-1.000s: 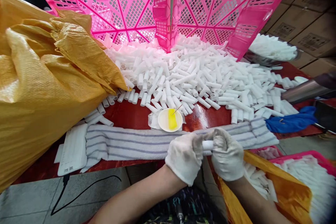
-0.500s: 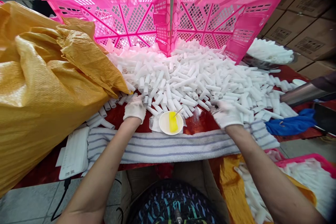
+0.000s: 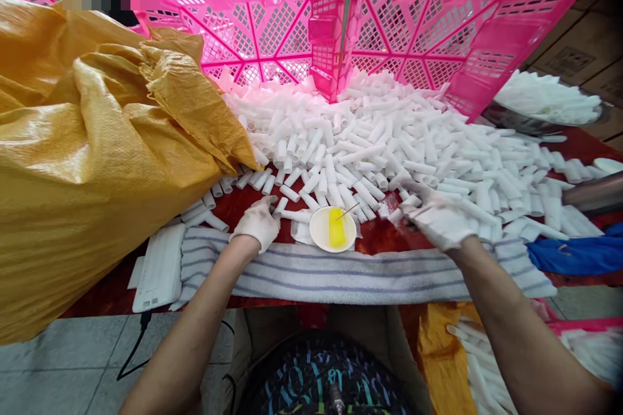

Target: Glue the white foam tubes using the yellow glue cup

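Note:
My left hand [image 3: 257,223], in a white glove with bare fingertips, is closed on a short white tube [image 3: 280,207] at the front left of a large pile of white tubes [image 3: 389,136]. My right hand [image 3: 438,215], gloved the same way, rests at the pile's front right edge. Its fingers are apart and its tips are slightly blurred. A loose tube [image 3: 395,216] lies right by those fingertips. Between my hands stands a small white bowl [image 3: 318,237] holding a yellow block [image 3: 336,228] with a thin stick in it.
Two pink crates [image 3: 263,23] are tipped behind the pile. A yellow woven sack [image 3: 97,194] bulges at left, beside a white power strip-like device [image 3: 159,269]. A striped towel [image 3: 360,275] lines the table's front edge. At right are a metal bowl of tubes [image 3: 549,100] and blue cloth [image 3: 574,255].
My left hand has drawn back toward the towel with the tube. My right hand has shifted slightly, its fingers spreading more. The whole view has moved to the left.

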A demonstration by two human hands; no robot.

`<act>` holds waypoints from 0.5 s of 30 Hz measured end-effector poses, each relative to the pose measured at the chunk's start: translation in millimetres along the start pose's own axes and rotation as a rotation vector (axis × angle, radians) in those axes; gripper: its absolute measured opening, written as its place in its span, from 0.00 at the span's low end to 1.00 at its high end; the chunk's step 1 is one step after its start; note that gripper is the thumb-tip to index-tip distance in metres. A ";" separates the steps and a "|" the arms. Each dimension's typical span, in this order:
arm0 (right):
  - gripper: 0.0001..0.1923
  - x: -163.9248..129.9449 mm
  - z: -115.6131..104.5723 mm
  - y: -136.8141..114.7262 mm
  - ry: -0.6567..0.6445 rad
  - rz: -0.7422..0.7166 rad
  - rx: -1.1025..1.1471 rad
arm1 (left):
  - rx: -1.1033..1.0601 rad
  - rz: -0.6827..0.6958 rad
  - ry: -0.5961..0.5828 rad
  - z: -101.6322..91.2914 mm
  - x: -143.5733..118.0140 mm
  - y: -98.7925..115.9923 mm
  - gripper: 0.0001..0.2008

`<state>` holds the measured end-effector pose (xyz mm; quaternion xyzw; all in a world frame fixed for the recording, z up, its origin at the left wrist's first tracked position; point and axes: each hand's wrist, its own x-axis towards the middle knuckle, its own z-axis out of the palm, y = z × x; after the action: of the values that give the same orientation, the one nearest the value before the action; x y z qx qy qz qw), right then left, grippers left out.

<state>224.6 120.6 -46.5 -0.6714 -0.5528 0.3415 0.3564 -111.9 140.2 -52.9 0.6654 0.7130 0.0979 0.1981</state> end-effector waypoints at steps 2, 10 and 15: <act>0.29 -23.9 5.9 -8.9 -0.179 0.124 0.252 | 0.007 0.050 0.014 1.0 2.0 -4.0 0.20; 0.31 -46.0 70.6 -19.6 -0.246 0.267 0.675 | -0.213 0.164 0.147 -7.9 27.3 -25.3 0.18; 0.23 -42.2 81.3 -5.5 -0.093 -0.025 0.358 | 0.022 0.114 0.312 -18.8 36.8 -21.2 0.17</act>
<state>146.1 88.0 -80.8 -0.5740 -0.5072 0.4606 0.4484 -140.3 176.8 -50.1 0.6834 0.6974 0.2036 0.0718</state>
